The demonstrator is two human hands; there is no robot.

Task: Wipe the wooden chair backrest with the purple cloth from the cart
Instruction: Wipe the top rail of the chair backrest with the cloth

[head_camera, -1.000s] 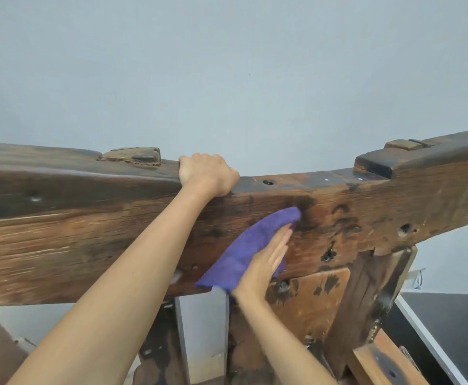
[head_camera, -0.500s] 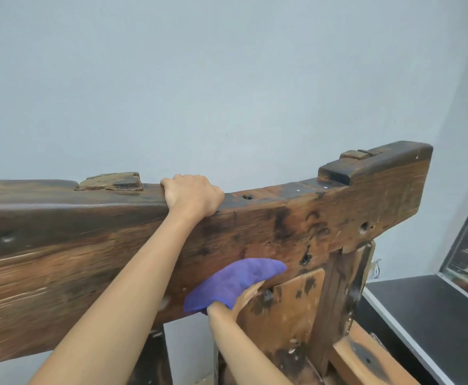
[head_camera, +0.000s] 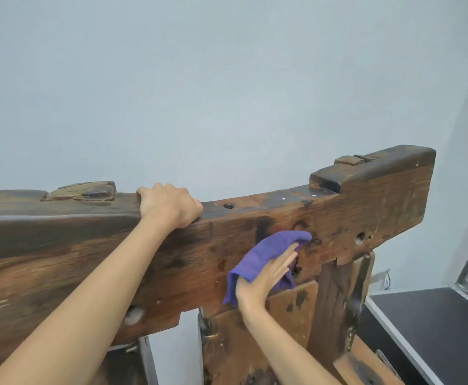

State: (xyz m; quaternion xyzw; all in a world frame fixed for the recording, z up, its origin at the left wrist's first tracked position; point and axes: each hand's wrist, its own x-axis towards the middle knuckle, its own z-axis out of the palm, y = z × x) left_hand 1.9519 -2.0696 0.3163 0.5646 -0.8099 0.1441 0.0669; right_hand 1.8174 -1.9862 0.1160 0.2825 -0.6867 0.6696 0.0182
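Pressing with a flat, open palm and stretched fingers, the right hand [head_camera: 264,276] holds the purple cloth [head_camera: 266,254] against the front face of the wooden backrest [head_camera: 94,262]; it does not pinch the cloth, it only pushes it on the wood. The cloth lies on the right part of the beam, just above the lower board. A little farther, the left hand [head_camera: 169,207] is closed over the top edge of the backrest and seems to steady it. Behind stands a plain pale wall [head_camera: 227,79], and to the right a dark flat surface [head_camera: 433,323]. I think the cloth may slip out from under the palm, because no finger grips it, or it may catch on the rough holes [head_camera: 360,238] and cracks of the old wood. The cart is not in view, the chair's seat and legs are cut off, and the left end of the beam too.
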